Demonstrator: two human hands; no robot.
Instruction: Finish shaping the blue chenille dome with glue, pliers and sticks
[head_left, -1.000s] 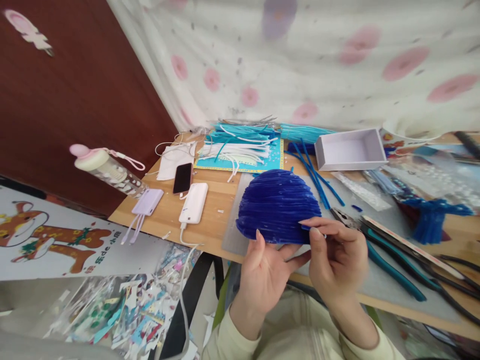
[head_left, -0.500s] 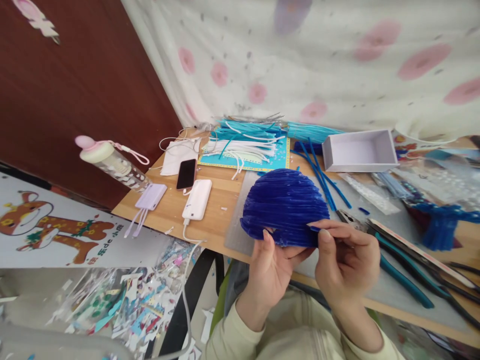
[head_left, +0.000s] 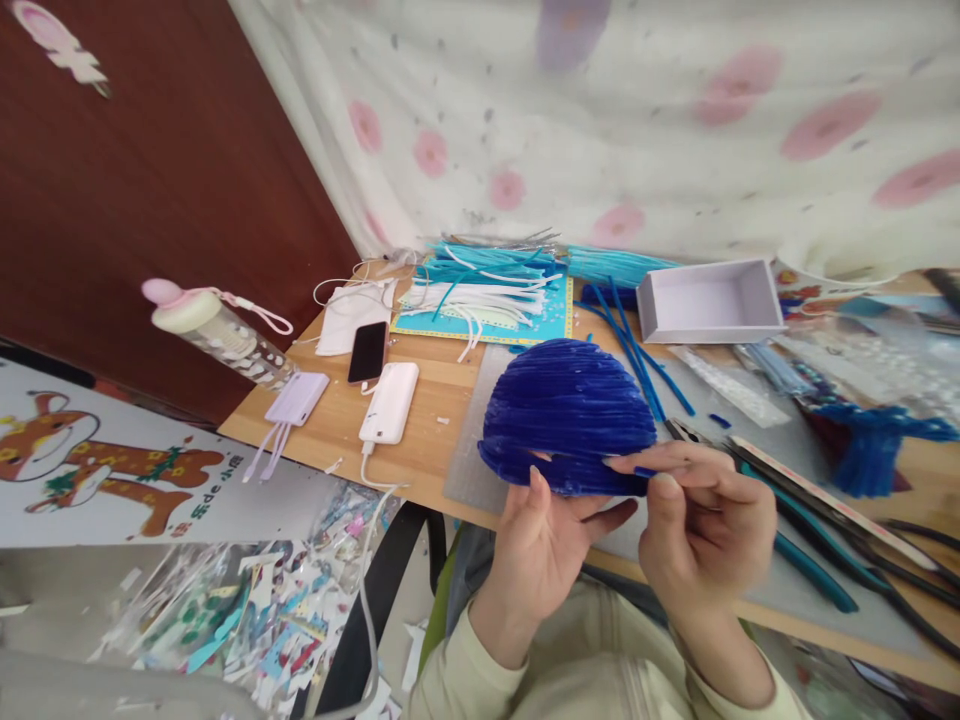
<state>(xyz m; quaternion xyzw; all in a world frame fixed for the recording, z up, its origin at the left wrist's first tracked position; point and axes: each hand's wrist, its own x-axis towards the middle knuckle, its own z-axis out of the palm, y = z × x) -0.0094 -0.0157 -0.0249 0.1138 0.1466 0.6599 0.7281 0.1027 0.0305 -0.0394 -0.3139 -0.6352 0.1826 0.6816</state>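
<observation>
A dark blue dome (head_left: 566,405) built from rows of chenille stems stands in front of me, with a narrow gap near its lower edge. My left hand (head_left: 536,545) supports it from below, thumb up against the front rim and fingers behind. At the right of the rim, my right hand (head_left: 705,525) pinches the end of a short blue chenille stem (head_left: 643,472) between thumb and forefinger. The inside of the dome is hidden.
Pliers (head_left: 795,520) lie right of my hands, near a white open box (head_left: 709,300). Loose blue stems (head_left: 634,345) and white and turquoise stems (head_left: 480,295) lie behind. A power bank (head_left: 390,400), phone (head_left: 369,352) and bottle (head_left: 217,330) are at left.
My right hand has moved slightly right and down along the rim, its fingers still pinched. A gap near the dome's lower edge shows wider. The left hand keeps its hold.
</observation>
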